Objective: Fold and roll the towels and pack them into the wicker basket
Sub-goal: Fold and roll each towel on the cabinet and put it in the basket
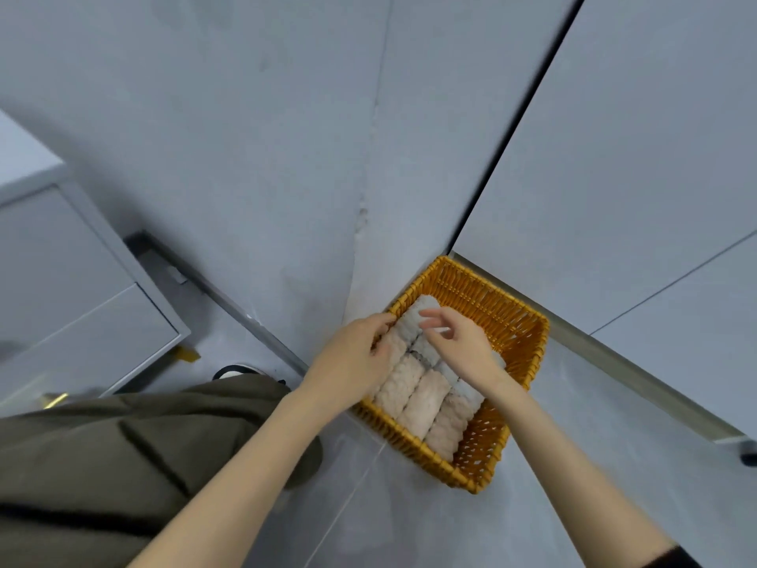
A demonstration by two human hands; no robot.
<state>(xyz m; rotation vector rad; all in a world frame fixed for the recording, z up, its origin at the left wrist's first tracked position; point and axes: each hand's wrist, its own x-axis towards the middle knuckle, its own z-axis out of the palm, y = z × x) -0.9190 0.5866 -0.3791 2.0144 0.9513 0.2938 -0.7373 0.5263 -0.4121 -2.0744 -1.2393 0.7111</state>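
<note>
An orange wicker basket [508, 321] stands on the grey floor in a wall corner. Several rolled towels lie side by side in it: pinkish-beige rolls [418, 399] at the near end, grey-white rolls [413, 317] at the far end. My left hand [356, 354] rests over the basket's left rim, its fingers curled against a beige roll at that edge. My right hand [458, 342] hovers over the grey-white rolls with fingers relaxed and spread, holding nothing. The basket's right side shows bare wicker.
Grey walls meet in a corner right behind the basket. A grey cabinet [82, 280] with drawers stands at left. My olive-trousered leg [123, 465] and a shoe [235, 371] are at lower left. A metal floor strip [639, 375] runs along the right wall.
</note>
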